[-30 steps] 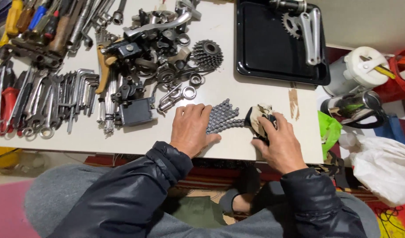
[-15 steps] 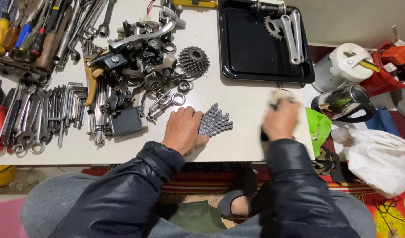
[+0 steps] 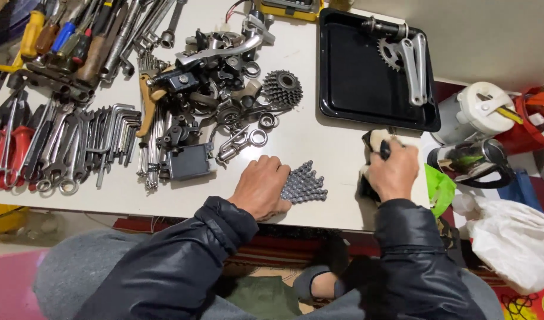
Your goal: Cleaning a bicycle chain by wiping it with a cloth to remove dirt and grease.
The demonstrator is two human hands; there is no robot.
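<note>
Work in hand: the left hand [image 3: 261, 186] lies palm down on the white table [image 3: 319, 136] near its near edge, fingers loosely curled. Its fingertips rest against the left side of a bunched bicycle chain [image 3: 304, 184], pressing rather than gripping.

The right hand [image 3: 393, 172] is clenched around a soiled rag [image 3: 373, 142], pale with black patches. It sits well to the right of the chain, just near of the black tray [image 3: 355, 77]. Whether anything is wrapped inside the rag cannot be told.

Judged step: the chain is steadied while the rag is readied or worked in the fist. Rag and chain are apart, so any wiping of the chain calls for bringing the two together and freeing one end of the chain.

Orientation: the chain is folded into a compact heap, so it points no single way. The heap's long axis runs roughly left to right, and the folded links lie diagonally across it
</note>
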